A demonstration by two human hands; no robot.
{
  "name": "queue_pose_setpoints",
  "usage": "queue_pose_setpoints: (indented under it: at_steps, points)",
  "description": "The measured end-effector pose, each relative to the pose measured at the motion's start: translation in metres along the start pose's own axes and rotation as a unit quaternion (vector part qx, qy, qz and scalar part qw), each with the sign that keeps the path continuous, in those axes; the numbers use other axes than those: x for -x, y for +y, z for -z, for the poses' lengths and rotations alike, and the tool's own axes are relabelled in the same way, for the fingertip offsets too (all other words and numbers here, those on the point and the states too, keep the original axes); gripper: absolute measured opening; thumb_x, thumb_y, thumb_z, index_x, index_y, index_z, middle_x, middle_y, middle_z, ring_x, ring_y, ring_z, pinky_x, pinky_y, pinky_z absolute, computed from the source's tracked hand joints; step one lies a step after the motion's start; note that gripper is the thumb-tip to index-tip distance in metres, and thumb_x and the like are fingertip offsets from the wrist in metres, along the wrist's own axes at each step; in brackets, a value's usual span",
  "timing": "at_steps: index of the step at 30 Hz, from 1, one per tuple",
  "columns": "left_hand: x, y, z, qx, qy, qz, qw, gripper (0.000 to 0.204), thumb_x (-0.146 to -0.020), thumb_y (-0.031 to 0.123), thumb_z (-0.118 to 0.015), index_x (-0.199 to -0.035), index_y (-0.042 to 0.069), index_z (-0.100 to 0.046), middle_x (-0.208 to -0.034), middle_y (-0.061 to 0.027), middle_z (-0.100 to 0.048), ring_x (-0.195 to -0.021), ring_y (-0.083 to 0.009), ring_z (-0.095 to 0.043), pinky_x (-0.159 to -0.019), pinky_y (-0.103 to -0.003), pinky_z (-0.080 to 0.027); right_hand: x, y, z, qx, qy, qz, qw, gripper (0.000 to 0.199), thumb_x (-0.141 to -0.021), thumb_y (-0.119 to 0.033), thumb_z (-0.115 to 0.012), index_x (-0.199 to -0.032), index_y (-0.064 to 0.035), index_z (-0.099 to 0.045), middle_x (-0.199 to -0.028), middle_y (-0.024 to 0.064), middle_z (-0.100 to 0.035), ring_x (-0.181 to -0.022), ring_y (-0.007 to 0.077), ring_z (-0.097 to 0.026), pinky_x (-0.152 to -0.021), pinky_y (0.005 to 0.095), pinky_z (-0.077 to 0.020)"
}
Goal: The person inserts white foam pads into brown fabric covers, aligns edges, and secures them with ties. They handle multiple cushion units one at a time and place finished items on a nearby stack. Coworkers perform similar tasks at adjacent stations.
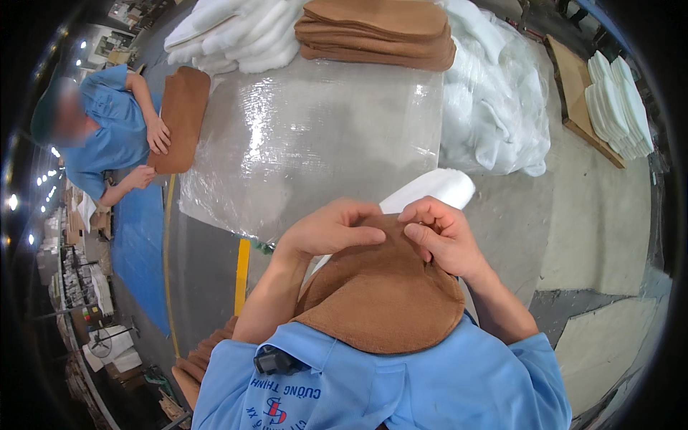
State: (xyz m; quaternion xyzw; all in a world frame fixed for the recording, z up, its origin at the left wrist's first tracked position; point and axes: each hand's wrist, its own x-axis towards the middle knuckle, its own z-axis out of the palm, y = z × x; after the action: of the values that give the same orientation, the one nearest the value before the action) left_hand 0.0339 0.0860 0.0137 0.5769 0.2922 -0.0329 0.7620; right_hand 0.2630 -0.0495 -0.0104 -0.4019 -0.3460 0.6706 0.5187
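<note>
Head view: left hand (331,229) and right hand (441,233) both pinch the brown fabric cover's (383,294) top edge over white foam (430,190); plastic-wrapped worktop (315,136) lies open ahead.

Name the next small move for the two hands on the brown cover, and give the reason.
Probably pull the brown fabric cover further along the white foam pad. Both the left hand and right hand pinch its open edge, and the pad's far end shows bare beyond it.

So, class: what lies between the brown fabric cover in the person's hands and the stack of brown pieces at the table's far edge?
In the head view, a clear plastic sheet covers the table between the brown cover and the brown stack; a white foam piece pokes out just beyond the cover.
</note>
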Motion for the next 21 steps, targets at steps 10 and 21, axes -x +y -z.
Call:
queue_pose_setpoints:
  at_steps: [10, 21]
  points:
    - [0.018, 0.002, -0.003, 0.027, 0.164, -0.086, 0.982, 0.020, -0.101, 0.016, -0.069, -0.114, 0.002, -0.071, -0.091, 0.0029, -0.066, -0.085, -0.0059, -0.056, -0.074, -0.025, -0.046, 0.040, 0.040, 0.044, 0.122, -0.074, -0.111, 0.984, 0.015, -0.107, -0.012, -0.058, -0.104, -0.0022, -0.068, -0.089, -0.0048, -0.065, -0.081, 0.0040, -0.054, -0.073, 0.0241, -0.0472]
    - [-0.081, 0.035, -0.028, -0.196, -0.062, -0.082, 0.975, 0.031, -0.100, 0.019, -0.070, -0.127, 0.006, -0.068, -0.119, -0.0058, -0.071, -0.108, -0.0147, -0.065, -0.096, -0.032, -0.050, 0.045, 0.053, 0.025, 0.072, 0.108, 0.067, 0.989, 0.009, -0.102, -0.006, -0.064, -0.103, 0.0013, -0.069, -0.093, -0.0024, -0.067, -0.087, 0.0053, -0.057, -0.075, 0.0234, -0.0491]
